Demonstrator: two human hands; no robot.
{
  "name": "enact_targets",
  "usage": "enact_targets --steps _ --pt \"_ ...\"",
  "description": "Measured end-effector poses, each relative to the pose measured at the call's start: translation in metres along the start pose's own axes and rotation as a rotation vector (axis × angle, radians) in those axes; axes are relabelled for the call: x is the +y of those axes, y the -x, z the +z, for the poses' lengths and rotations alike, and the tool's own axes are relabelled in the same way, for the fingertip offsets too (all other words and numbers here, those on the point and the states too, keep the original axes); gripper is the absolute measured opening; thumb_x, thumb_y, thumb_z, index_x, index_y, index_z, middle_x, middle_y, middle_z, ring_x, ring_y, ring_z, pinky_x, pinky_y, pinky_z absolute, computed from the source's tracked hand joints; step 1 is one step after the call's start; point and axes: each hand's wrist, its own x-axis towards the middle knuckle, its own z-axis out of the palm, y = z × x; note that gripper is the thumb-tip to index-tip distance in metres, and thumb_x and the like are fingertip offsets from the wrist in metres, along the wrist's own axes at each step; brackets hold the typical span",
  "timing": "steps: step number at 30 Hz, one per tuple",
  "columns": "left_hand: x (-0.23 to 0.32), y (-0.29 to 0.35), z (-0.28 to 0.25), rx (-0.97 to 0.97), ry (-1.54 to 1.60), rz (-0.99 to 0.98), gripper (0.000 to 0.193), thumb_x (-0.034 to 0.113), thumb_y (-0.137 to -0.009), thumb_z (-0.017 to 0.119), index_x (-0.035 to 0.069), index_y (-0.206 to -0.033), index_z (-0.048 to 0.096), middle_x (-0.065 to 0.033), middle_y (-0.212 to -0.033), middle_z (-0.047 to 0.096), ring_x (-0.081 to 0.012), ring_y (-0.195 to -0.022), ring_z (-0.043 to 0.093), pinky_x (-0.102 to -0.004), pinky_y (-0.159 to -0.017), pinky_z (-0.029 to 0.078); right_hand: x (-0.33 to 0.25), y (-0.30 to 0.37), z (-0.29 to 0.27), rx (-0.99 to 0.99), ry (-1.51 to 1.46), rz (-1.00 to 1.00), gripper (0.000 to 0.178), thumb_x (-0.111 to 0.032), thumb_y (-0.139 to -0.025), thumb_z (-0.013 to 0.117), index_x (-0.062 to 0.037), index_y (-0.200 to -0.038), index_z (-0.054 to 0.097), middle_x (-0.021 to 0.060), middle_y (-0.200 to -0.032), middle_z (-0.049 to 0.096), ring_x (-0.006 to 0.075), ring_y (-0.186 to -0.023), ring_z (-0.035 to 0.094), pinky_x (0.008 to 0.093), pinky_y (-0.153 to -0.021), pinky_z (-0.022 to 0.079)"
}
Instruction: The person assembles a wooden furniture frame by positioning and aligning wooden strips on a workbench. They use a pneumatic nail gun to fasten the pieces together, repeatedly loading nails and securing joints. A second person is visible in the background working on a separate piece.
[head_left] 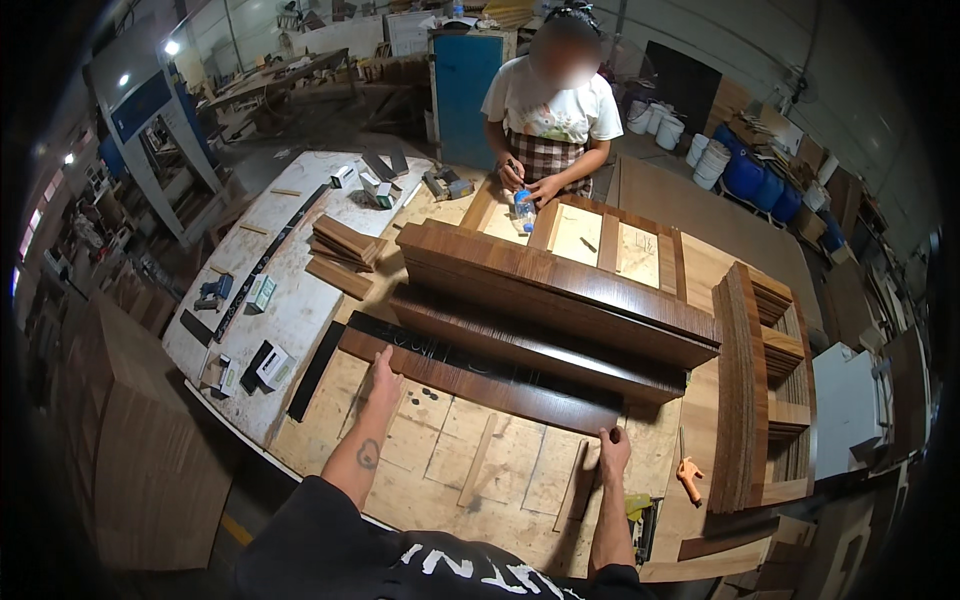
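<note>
A long dark brown wooden board (480, 388) lies across the workbench in front of me. My left hand (384, 372) is closed on the board near its left end. At the right end my right hand (615, 450) grips the corner, thumb and fingers pressed together. Just behind the board is a black strip (372, 328) with pale marks on it. A second black strip (316, 372) lies left of the board. Several small black discs (425, 393) rest on the bench near my left hand.
Tall stacks of brown boards (550, 290) stand behind my board, with more panels (738, 390) to the right. An orange air blow gun (689, 478) and a yellow-green tool (640, 515) lie near my right arm. Across the bench a person (550, 110) handles a blue-capped bottle (525, 210).
</note>
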Motion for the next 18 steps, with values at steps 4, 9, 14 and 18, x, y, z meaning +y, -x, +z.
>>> enact_targets --steps 4,9,14,18 --pt "0.012 0.012 0.0 -0.012 0.04 -0.047 0.097 0.051 -0.097 0.061 0.017 -0.165 0.001 -0.016 -0.171 -0.009 -0.0312 -0.158 -0.005 -0.0556 -0.124 0.02 -0.006 -0.006 -0.008 0.09 0.107 0.041 0.052 -0.025 -0.091 0.07 0.0087 -0.13 0.058 0.0261 -0.123 0.066 0.0368 -0.113 0.065 0.0431 -0.1 0.05" --pt "0.026 0.036 -0.021 -0.039 -0.035 -0.081 0.084 0.049 -0.102 0.055 0.005 -0.162 0.017 -0.021 -0.167 0.02 -0.0359 -0.153 0.025 -0.0509 -0.119 0.034 -0.05 -0.029 -0.024 0.461 0.318 -0.63 0.054 -0.016 -0.086 0.066 0.0014 -0.137 0.055 0.0242 -0.136 0.057 0.0396 -0.126 0.053 0.0477 -0.107 0.041" --pt "0.001 0.069 -0.038 -0.164 -0.021 -0.183 0.068 0.044 -0.103 0.054 -0.003 -0.149 0.037 -0.0226 -0.148 0.051 -0.0365 -0.131 0.055 -0.0491 -0.108 0.048 -0.119 -0.051 -0.019 0.244 0.567 -0.854 0.065 -0.019 -0.081 0.074 -0.0031 -0.14 0.052 0.0145 -0.144 0.052 0.0326 -0.134 0.047 0.0481 -0.112 0.034" --pt "-0.017 0.112 -0.034 -0.243 -0.057 -0.252 0.061 0.042 -0.105 0.052 -0.003 -0.144 0.042 -0.024 -0.142 0.056 -0.0364 -0.126 0.059 -0.0486 -0.106 0.049 -0.123 -0.073 -0.008 0.133 0.736 -0.816 0.069 -0.025 -0.078 0.08 -0.0073 -0.138 0.052 0.0126 -0.137 0.055 0.032 -0.132 0.047 0.0525 -0.111 0.031"
